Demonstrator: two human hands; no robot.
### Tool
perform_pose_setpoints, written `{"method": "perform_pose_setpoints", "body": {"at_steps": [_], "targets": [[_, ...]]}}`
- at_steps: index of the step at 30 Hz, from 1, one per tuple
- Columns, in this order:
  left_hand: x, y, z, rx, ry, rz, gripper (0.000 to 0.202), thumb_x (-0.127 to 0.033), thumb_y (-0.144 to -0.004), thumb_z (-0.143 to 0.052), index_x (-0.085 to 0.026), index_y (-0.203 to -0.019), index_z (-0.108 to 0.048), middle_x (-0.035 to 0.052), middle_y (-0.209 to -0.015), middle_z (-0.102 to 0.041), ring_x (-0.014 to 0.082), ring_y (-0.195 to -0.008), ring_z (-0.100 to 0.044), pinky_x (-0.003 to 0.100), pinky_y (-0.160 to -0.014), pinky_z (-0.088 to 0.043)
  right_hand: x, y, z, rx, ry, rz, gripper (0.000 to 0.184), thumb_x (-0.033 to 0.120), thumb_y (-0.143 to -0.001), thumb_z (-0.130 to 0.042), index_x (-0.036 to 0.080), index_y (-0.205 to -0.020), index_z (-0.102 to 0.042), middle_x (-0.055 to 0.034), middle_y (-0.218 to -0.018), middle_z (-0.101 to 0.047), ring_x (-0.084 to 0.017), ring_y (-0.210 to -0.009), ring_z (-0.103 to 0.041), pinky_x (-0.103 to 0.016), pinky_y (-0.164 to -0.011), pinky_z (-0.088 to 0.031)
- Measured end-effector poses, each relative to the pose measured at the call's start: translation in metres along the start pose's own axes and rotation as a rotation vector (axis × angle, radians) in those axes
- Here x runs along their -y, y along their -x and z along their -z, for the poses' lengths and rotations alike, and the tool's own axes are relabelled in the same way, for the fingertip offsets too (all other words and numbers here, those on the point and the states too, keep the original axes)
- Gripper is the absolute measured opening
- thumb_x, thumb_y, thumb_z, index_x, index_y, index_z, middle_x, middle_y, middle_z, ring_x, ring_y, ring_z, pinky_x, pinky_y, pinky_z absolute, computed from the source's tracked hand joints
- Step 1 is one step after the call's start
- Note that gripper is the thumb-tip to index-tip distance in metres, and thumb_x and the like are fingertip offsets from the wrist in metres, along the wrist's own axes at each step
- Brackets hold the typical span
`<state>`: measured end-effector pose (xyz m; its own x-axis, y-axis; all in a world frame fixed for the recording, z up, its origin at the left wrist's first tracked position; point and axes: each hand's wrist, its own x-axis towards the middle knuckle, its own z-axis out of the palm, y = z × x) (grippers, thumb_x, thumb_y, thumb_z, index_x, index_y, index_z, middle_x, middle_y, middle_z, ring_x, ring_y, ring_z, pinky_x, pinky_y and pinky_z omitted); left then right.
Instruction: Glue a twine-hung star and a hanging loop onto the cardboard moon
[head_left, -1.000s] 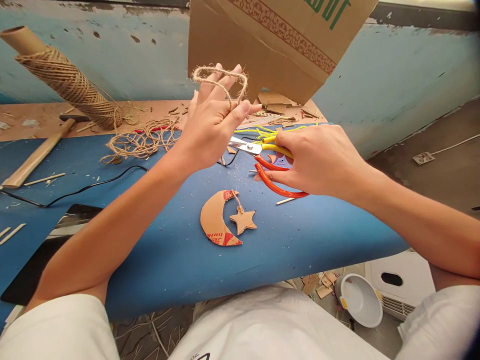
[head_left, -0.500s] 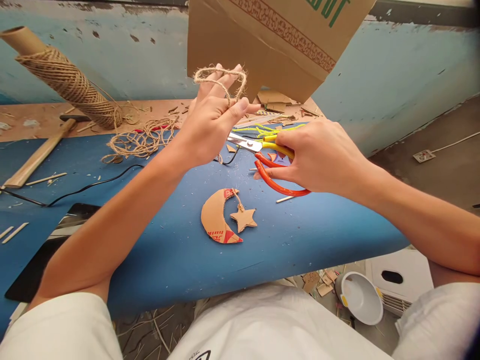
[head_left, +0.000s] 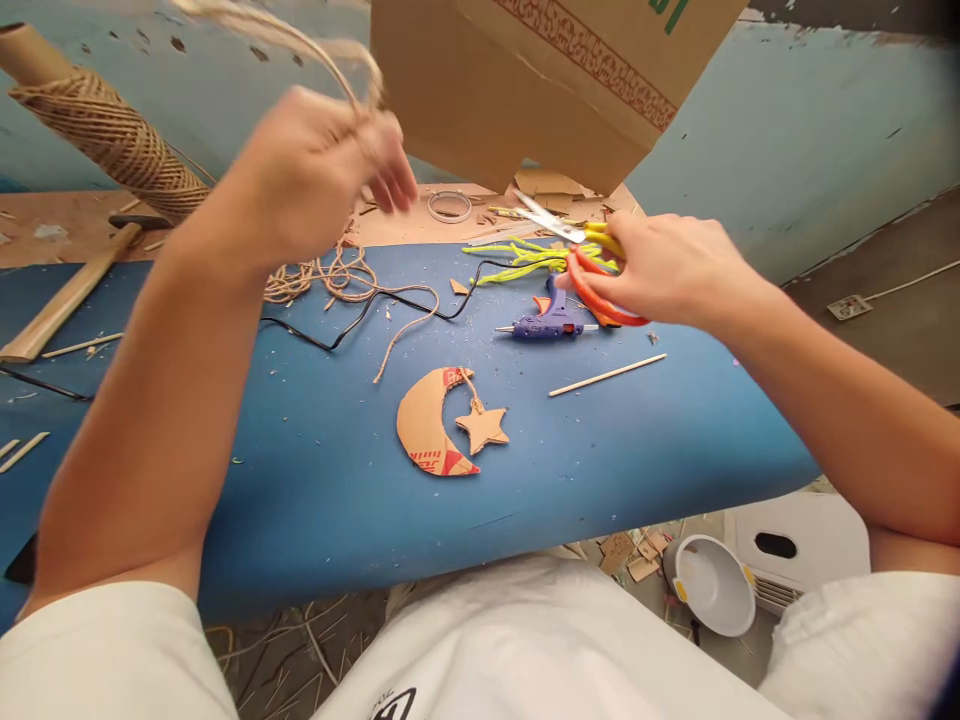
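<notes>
My left hand [head_left: 315, 170] is raised above the blue table [head_left: 315, 500], blurred by motion, with its fingers closed on a length of jute twine [head_left: 300, 40] that trails up and to the left. My right hand [head_left: 667, 270] grips the orange handles of a pair of scissors [head_left: 577, 260] at the table's far right, blades pointing away. A cardboard crescent moon [head_left: 424, 430] with a small cardboard star [head_left: 482, 425] hung from it lies flat near the table's middle. A loose twine end [head_left: 397, 335] lies above the moon.
A blue glue gun [head_left: 547, 320] with a black cord [head_left: 352, 315] lies by the scissors, beside yellow pipe cleaners [head_left: 525, 258]. A twine spool [head_left: 105, 130] leans at far left, a wooden stick [head_left: 607, 374] lies right of the moon, a cardboard box [head_left: 555, 80] stands behind, and a white bowl [head_left: 709, 585] sits on the floor.
My left hand swung up and to the left with the twine, now blurred. My right hand lifted the scissors back and to the right, uncovering the glue gun.
</notes>
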<state>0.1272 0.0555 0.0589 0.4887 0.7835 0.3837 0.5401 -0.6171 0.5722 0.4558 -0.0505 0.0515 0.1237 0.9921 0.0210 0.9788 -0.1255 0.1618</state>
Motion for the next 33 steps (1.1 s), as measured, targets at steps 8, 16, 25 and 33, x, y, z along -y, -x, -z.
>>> {"method": "perform_pose_setpoints", "body": {"at_steps": [8,16,25,33], "targets": [[0.043,0.039,-0.06,0.455,-0.363,0.239,0.031,-0.05,-0.1,-0.065,-0.024,-0.085,-0.062,0.0065,-0.081,-0.069,0.025,-0.076,-0.061,0.037,-0.071,-0.04,-0.141,-0.01,-0.059,0.229,0.053,-0.387,0.056,0.077,-0.106,-0.065,0.028,-0.079,-0.065,-0.0177,-0.097,-0.08,-0.028,-0.077,-0.054,-0.044,-0.076,-0.042],[0.064,0.025,-0.028,0.296,-0.469,0.376,0.021,-0.04,-0.098,-0.069,-0.019,-0.095,-0.073,0.0092,-0.107,-0.084,0.0264,-0.107,-0.076,0.035,-0.094,-0.052,-0.196,0.014,-0.115,0.154,-0.195,-0.429,0.027,0.051,-0.09,-0.09,0.031,-0.094,-0.073,-0.0179,-0.117,-0.089,-0.033,-0.089,-0.072,-0.046,-0.075,-0.047],[0.041,0.028,0.036,-0.051,-0.328,0.444,0.032,-0.037,-0.114,-0.052,-0.021,-0.086,-0.054,-0.0014,-0.087,-0.048,0.013,-0.083,-0.044,0.034,-0.088,-0.042,-0.102,0.038,-0.085,-0.266,-0.271,0.007,0.014,0.036,-0.099,-0.078,0.027,-0.11,-0.081,-0.0165,-0.122,-0.087,-0.032,-0.105,-0.078,-0.045,-0.077,-0.048],[-0.047,0.05,-0.036,0.236,0.907,0.115,0.047,-0.025,-0.123,-0.047,-0.023,-0.076,-0.041,-0.0081,-0.066,-0.022,0.0049,-0.053,-0.02,0.021,-0.055,-0.024,0.043,0.015,-0.042,-0.072,-1.081,0.751,0.107,0.058,-0.1,-0.087,0.031,-0.188,-0.031,-0.0053,-0.121,-0.077,-0.018,-0.078,-0.065,-0.036,-0.072,-0.06]]}}
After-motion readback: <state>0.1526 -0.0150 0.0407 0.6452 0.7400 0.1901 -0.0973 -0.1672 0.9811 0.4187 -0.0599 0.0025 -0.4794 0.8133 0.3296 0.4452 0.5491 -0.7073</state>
